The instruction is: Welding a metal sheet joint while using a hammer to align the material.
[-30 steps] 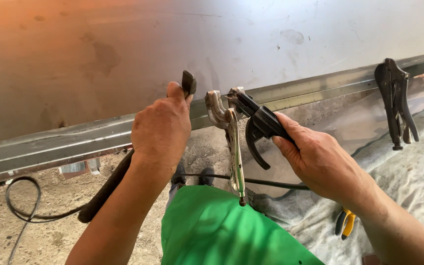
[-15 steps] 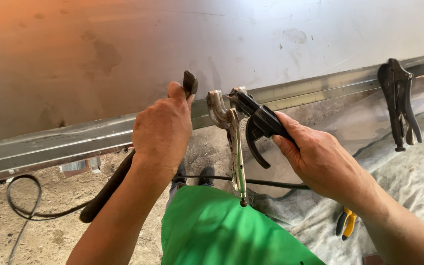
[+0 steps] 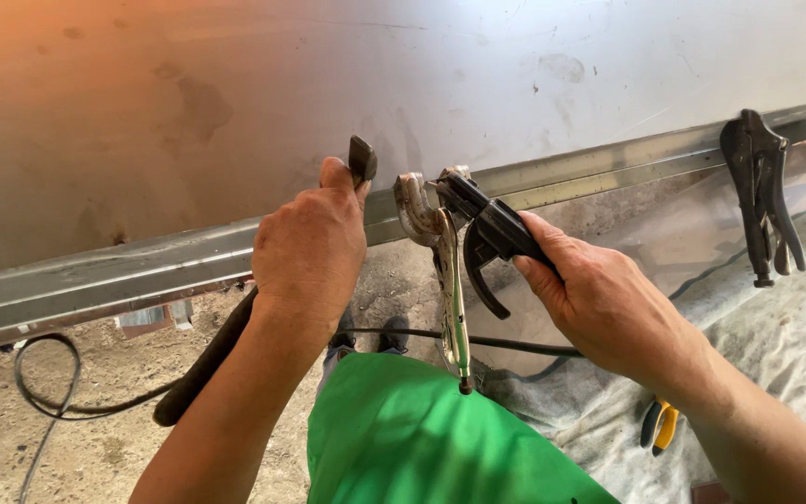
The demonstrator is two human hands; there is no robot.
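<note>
Two hands work at a steel rail (image 3: 188, 266) that runs from the lower left of the frame up to the right edge, along the foot of a large metal sheet (image 3: 422, 75). The left hand (image 3: 310, 252), left of centre, has its grip closed around a dark-handled tool (image 3: 207, 364) whose head (image 3: 362, 159) pokes up above the thumb against the sheet; the handle trails down toward the lower left. The right hand (image 3: 599, 299), right of centre, has its grip clamped on a black tool (image 3: 487, 229) with a curved lever, its nose touching the rail.

Between the hands a silver locking clamp (image 3: 445, 271) bites the rail and hangs down. A second, dark clamp (image 3: 762, 196) hangs on the rail at the upper right.

The black tool looks rigid and fairly heavy for its size, hard and not fragile; the body behind the lever, where the fingers already wrap, seems the safest hold. The rail looks stiff, with thin edges that may be sharp. The sheet's smooth face would likely be slippery.

A black cable (image 3: 39, 383) loops at the lower left. Yellow-handled pliers (image 3: 660, 425) lie on grey cloth (image 3: 795, 355) at the lower right. Green clothing (image 3: 422, 439) fills the bottom centre. No packages, labels or signs show anywhere.
</note>
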